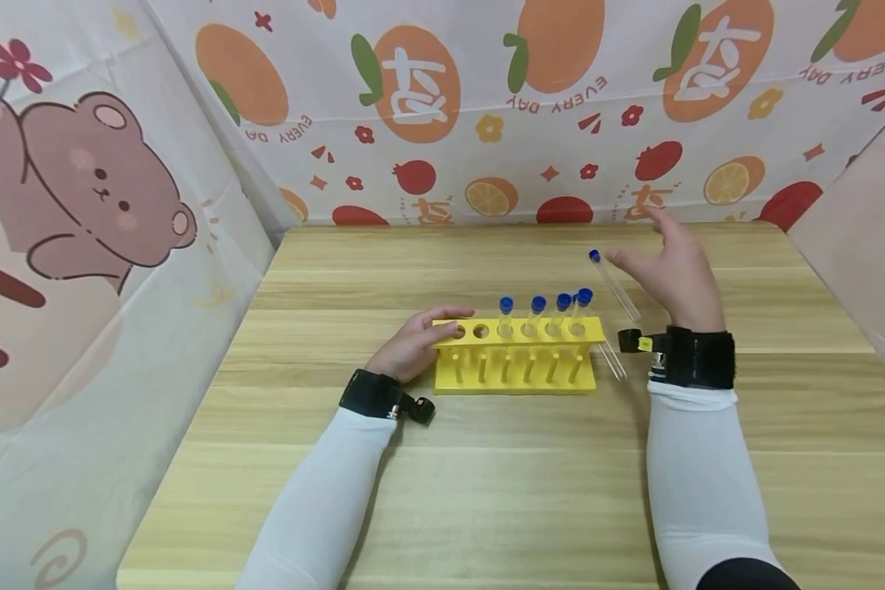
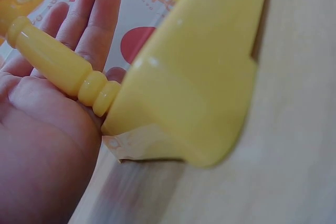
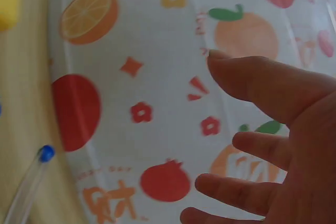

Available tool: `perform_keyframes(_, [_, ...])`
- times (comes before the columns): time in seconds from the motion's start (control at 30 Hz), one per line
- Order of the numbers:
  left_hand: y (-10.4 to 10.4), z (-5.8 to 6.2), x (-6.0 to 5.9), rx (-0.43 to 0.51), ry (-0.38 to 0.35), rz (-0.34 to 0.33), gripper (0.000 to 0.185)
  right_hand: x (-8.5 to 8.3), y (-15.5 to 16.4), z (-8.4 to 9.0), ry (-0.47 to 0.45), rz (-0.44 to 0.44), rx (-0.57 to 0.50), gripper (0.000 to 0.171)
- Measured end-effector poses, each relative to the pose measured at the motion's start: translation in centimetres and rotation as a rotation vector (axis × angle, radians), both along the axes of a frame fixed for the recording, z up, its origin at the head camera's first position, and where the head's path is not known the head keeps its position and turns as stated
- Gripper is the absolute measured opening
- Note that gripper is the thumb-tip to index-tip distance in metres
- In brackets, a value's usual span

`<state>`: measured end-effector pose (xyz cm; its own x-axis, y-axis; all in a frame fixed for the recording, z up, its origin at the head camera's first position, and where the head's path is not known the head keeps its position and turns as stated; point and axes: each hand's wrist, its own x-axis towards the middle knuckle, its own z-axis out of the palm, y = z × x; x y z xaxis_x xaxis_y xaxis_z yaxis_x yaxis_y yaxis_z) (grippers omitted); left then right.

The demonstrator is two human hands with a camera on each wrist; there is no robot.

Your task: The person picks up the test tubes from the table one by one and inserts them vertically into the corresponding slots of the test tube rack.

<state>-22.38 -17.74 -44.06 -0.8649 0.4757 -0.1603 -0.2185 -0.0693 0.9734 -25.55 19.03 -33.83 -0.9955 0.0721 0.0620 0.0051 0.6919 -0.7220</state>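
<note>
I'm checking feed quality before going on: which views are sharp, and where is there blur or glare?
Head view: evenly lit and sharp on the yellow rack, only the raised right hand slightly smeared. Left wrist view: rack so close it blurs, with small glare spots; left hand soft too. Right wrist view: fingers soft, loose tube blurred at the corner.

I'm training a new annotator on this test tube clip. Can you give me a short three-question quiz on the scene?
1. How many capped tubes stand in the yellow rack?
2. True or false: the right hand grips the loose tube lying on the table.
3. Which hand touches the rack: A) the left hand, B) the right, C) neither?

Key:
1. Four, with two holes at the left end vacant.
2. False; its fingers are spread above the tube, holding nothing.
3. A; it rests against the rack's left end.
</note>
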Motion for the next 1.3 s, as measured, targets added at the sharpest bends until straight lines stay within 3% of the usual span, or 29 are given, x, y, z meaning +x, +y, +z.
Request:
perform_keyframes(0.37, [0.0,0.0,-0.2,0.0,-0.005,0.002,0.045,-2.0,1.2,-4.0,-0.233,0.138,0.083,0.091])
perform_keyframes(0.57, [-0.1,0.0,0.0,-0.004,-0.005,-0.004,0.046,-2.3,1.8,-5.4,-0.32,0.158,0.049,0.086])
perform_keyframes(0.9, [-0.1,-0.1,0.1,0.001,-0.014,-0.005,0.044,-2.8,2.1,-7.3,-0.344,0.111,0.067,0.076])
perform_keyframes(1.3, [-0.2,0.3,0.2,0.012,-0.012,-0.004,0.041,-3.4,2.0,-8.7,-0.273,0.05,0.107,0.056])
